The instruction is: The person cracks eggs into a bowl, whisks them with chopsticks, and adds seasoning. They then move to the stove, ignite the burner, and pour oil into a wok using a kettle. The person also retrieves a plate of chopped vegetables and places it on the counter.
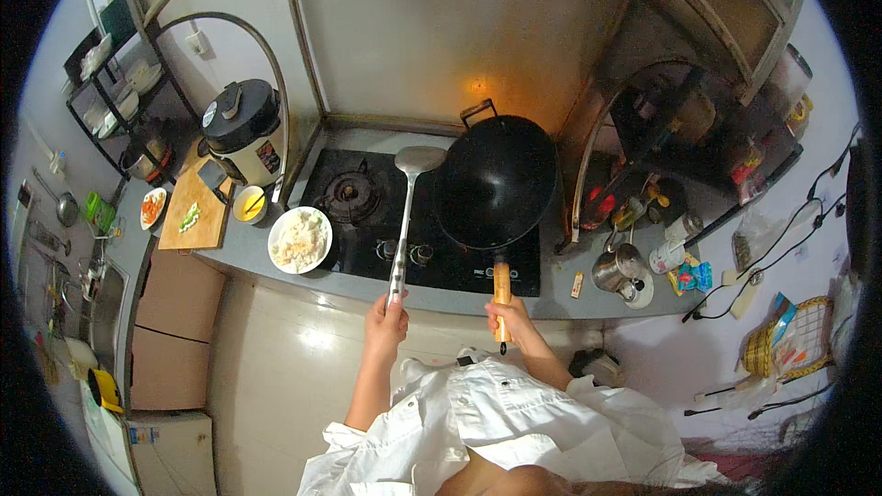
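Observation:
My left hand (387, 319) is closed around the handle of a metal wok spatula (409, 200), whose blade is raised above the black glass gas stove (372, 266). With my right hand (510, 317) I grip the wooden handle of a black wok (497, 182) over the stove's right side. The wok's dark inside shows no food. A white bowl of cooked rice (300, 240) stands left of the stove. Behind it is a bowl of beaten egg (249, 205) with a dark utensil in it. Chopped green vegetable (189, 217) lies on a wooden cutting board (213, 231).
On the left stand a plate of chopped orange-red food (153, 208), a cleaver (215, 177) and an electric pressure cooker (242, 127). To the right are a lighter (577, 284), a metal pot (617, 267) and seasoning containers. A metal-framed panel rises behind the stove.

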Tool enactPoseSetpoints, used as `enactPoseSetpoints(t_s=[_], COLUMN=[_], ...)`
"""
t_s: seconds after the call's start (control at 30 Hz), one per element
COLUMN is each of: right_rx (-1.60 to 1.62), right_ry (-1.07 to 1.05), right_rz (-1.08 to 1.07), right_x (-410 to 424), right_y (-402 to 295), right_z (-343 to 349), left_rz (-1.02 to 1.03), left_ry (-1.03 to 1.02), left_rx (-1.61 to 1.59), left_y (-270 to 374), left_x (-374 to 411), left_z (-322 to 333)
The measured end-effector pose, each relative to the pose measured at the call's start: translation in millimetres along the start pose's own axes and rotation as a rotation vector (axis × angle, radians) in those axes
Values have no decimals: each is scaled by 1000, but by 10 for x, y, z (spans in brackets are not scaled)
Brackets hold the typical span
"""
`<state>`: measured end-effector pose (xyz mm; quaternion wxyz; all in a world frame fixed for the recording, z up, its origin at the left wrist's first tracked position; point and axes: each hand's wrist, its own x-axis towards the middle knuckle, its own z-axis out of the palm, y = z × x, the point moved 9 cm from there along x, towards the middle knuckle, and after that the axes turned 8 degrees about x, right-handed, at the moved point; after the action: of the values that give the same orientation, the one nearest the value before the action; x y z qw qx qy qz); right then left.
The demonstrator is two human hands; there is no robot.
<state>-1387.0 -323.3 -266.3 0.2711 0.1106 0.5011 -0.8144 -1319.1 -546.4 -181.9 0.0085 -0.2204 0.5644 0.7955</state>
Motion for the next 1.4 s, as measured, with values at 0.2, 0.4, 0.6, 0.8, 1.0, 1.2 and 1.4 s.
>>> enactPoseSetpoints(t_s=[0.2,0.4,0.6,0.8,1.0,1.2,1.4], right_rx=[-331,-537,-512,-464,-470,-486,-533], right_ry=[84,150,41,-16,-71,-57,6], right_rz=[-175,-306,-206,-122,-62,-55,-87], right_x=[-209,-280,-319,-404,-520,-556,-592], right_y=[-191,-258,-264,-131,-34,25,-120], right_z=[89,194,361,432,492,391,325], left_rz=[-8,12,80,177,70,-133,-206], left_ry=[4,-37,-58,-146,-289,-430,-227], left_rx=[0,17,76,160,46,99,370], left_y=[-27,24,147,164,197,-45,-239], left_x=[-31,-60,-140,19,211,283,283], left_z=[-148,-213,-302,-306,-269,-564,-1430])
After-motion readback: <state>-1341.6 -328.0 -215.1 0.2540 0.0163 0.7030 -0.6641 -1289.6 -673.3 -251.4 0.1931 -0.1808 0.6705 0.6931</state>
